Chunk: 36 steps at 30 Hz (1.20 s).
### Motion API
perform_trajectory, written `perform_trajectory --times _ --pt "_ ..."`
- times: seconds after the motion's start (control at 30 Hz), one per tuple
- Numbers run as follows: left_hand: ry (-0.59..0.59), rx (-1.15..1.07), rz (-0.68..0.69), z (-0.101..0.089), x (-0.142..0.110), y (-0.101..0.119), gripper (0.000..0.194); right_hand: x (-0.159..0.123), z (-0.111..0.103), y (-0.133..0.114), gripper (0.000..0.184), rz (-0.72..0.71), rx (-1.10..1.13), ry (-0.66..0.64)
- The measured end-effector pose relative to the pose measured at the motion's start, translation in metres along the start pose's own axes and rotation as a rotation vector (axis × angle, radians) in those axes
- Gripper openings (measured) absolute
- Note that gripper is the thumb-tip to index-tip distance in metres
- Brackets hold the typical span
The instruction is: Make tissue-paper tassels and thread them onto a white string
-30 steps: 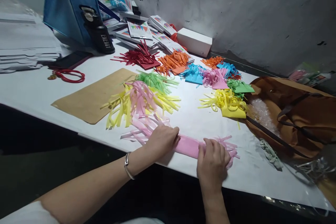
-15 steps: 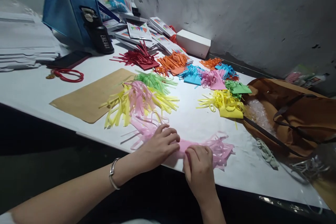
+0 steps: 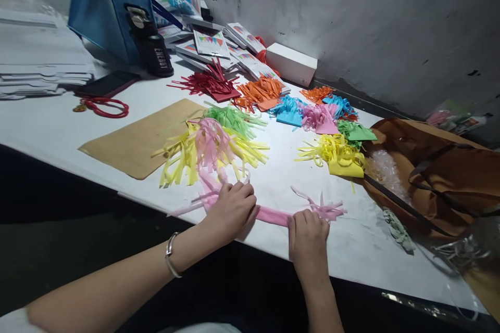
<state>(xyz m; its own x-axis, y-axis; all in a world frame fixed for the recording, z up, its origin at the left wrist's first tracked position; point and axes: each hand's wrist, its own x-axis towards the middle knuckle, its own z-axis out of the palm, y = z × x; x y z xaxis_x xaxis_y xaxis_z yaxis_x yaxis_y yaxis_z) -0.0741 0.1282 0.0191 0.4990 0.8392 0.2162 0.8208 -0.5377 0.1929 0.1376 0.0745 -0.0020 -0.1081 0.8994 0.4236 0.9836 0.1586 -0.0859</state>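
A pink tissue-paper tassel [image 3: 273, 216] lies across the front of the white table, its middle a narrow band and its cut strips fanning out at both ends. My left hand [image 3: 236, 210] is closed around the left side of the band. My right hand [image 3: 309, 231] grips the right side, with strips poking out beyond the fingers. Just behind my left hand lie more fringed papers: a pink bunch [image 3: 211, 143], a yellow one [image 3: 177, 158] and a green one [image 3: 236, 120].
Fringed bundles in red [image 3: 213, 83], orange [image 3: 261, 91], blue [image 3: 288, 112] and yellow [image 3: 344, 158] sit farther back. A brown envelope [image 3: 136, 140], black bottle [image 3: 154, 52], blue bag [image 3: 103, 15] and white box [image 3: 291, 64] stand around them. At right lies a brown bag [image 3: 441, 171].
My hands have moved apart, the left one leftward and the right one rightward. Between them the pink paper has become a longer, narrower band, with fewer strips showing at the right.
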Motion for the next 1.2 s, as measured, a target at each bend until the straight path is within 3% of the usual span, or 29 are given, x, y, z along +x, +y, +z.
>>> perform_trajectory --times 0.17,0.27,0.37,0.43,0.53,0.67,0.83,1.03,1.2 --pt "-0.035 0.070 -0.036 -0.003 0.007 0.006 0.018 0.012 -0.005 -0.008 0.017 0.063 -0.049 0.093" --pt "-0.033 0.072 -0.034 -0.001 0.007 0.004 0.018 0.010 -0.010 -0.016 0.010 -0.111 0.114 0.137" --pt "-0.009 0.037 -0.041 0.000 0.004 0.003 0.013 0.007 -0.007 -0.022 0.015 -0.252 0.229 0.068" --pt "0.061 -0.033 -0.003 0.000 0.001 0.003 0.012 0.005 -0.003 -0.024 0.020 -0.235 0.235 0.066" --pt "0.163 -0.126 0.173 0.002 -0.003 0.003 0.006 0.004 -0.001 -0.026 0.017 -0.202 0.255 0.079" --pt "0.173 -0.163 0.294 0.008 -0.006 0.002 0.016 0.004 -0.005 -0.031 0.013 -0.227 0.273 0.020" --pt "0.109 -0.199 0.280 0.012 -0.007 -0.005 0.015 -0.005 -0.006 -0.021 0.018 -0.204 0.257 0.013" --pt "0.060 -0.128 0.169 0.004 -0.004 -0.001 0.019 -0.014 -0.009 0.004 0.019 -0.039 0.184 0.053" --pt "-0.011 -0.014 0.083 -0.001 0.004 0.009 0.010 -0.009 -0.011 0.000 0.015 0.029 -0.005 0.103"
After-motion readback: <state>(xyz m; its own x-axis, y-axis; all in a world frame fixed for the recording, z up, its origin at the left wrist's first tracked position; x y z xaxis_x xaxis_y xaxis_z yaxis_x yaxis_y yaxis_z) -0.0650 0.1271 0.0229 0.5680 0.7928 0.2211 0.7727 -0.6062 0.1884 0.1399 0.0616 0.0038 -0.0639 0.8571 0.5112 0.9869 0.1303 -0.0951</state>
